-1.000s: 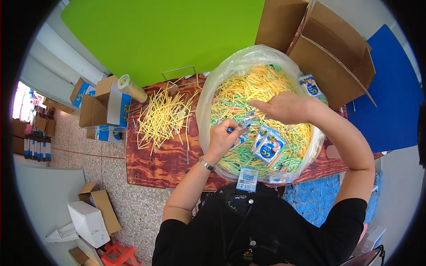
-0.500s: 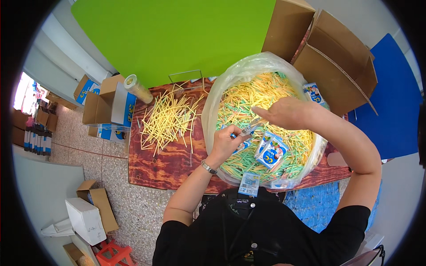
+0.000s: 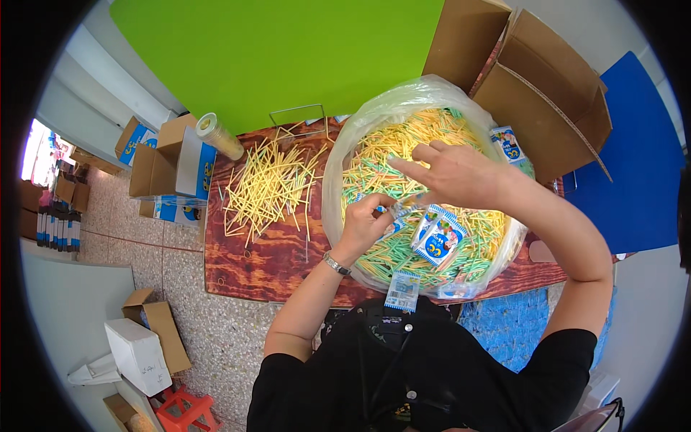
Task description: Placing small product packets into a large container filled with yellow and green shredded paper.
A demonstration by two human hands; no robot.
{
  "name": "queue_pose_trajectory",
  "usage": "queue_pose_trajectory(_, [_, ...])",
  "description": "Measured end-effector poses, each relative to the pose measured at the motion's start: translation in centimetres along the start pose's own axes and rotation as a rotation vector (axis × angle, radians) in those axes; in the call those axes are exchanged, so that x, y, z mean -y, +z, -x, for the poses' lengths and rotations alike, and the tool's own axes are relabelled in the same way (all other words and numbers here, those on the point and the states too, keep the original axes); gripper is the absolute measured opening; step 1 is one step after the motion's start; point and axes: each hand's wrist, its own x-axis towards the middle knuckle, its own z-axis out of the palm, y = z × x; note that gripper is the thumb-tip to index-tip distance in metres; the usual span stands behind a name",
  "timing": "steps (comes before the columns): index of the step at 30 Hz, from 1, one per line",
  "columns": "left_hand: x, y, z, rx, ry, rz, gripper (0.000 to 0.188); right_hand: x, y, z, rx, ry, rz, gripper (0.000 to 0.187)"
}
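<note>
Left hand (image 3: 364,223) has fingers clamped on a small blue-and-clear plastic packet (image 3: 407,207); right hand's (image 3: 464,175) finger grip cannot be determined.

Left hand (image 3: 362,225) near right hand (image 3: 461,176)

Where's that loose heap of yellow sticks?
In the head view, the heap lies on the left part of the red-brown table, just left of the big plastic bag.

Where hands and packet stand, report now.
Left hand pinching a small packet. Right hand close beside it, contact unclear. Other packets lying on the sticks, close by.
</note>
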Motion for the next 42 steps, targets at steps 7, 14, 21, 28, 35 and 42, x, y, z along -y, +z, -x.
queue_pose_trajectory(7, [0.5,0.4,1.5,-0.009,-0.021,0.050,0.031,3.1,6.5,0.3,-0.117,0.104,-0.304,0.051])
queue_pose_trajectory(14, [2.4,-2.7,4.0,0.231,0.076,-0.284,0.019,4.6,14.2,3.9,-0.297,0.114,-0.273,0.021])
queue_pose_trajectory(21, [5.5,-0.3,3.1,0.151,0.304,-0.474,0.010,10.7,17.9,4.4,0.032,-0.064,-0.228,0.026])
queue_pose_trajectory(28, [6.0,0.1,3.0,0.105,0.207,-0.568,0.024,12.6,19.9,7.4,-0.066,-0.172,-0.118,0.025])
queue_pose_trajectory(35, [3.0,0.4,3.9,-0.012,0.433,-0.594,0.024,12.7,22.8,9.4,-0.011,-0.243,-0.054,0.026])
queue_pose_trajectory(42, [2.6,0.6,4.4,0.063,0.422,-0.494,0.022,11.4,22.9,9.4,-0.028,-0.286,-0.127,0.021])
